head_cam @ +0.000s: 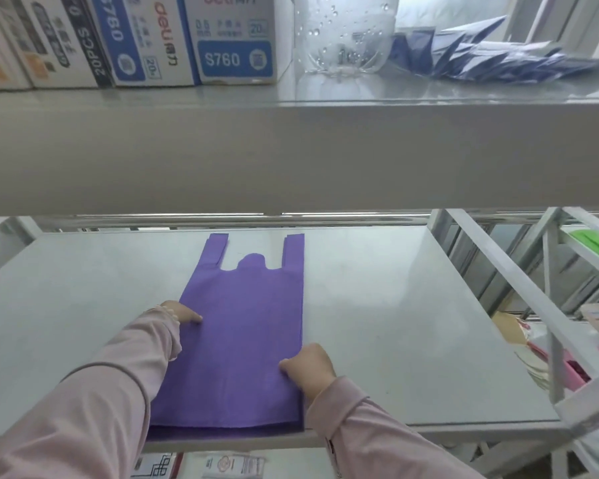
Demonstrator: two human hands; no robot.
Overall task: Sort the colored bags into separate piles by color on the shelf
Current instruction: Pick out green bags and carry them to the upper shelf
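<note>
Left hand (182,312), in its pale pink sleeve, lies on the left edge of a flat purple non-woven vest-style bag (242,323), fingers straight and pressing down. Your right hand (308,368) sits at the bag's right edge, nearer to you, with its thumb on the fabric and its fingers curled. I cannot tell whether it pinches the edge or only presses.

That bag rests on the grey metal shelf (412,323), near the middle. Its two handles point away from you and its bottom hem reaches the shelf's front lip.

You appear to be squaring the bag on its pile. To do it well, keep both hands flat and smooth outward from the centre. Line the hem up with the darker purple strip showing beneath it, and draw the bag back a little so nothing hangs over the lip.

Counts: one purple bag is plain to see. The strip under its near edge suggests at least one more, but the layers cannot be counted. One bright green bag (595,245) lies on a neighbouring rack to the right. On the level above stand four white and blue cardboard boxes (236,46), as far as I can count, one clear plastic bottle (343,36), and a loose heap of dark blue packets (491,60), too overlapped to count.
</note>
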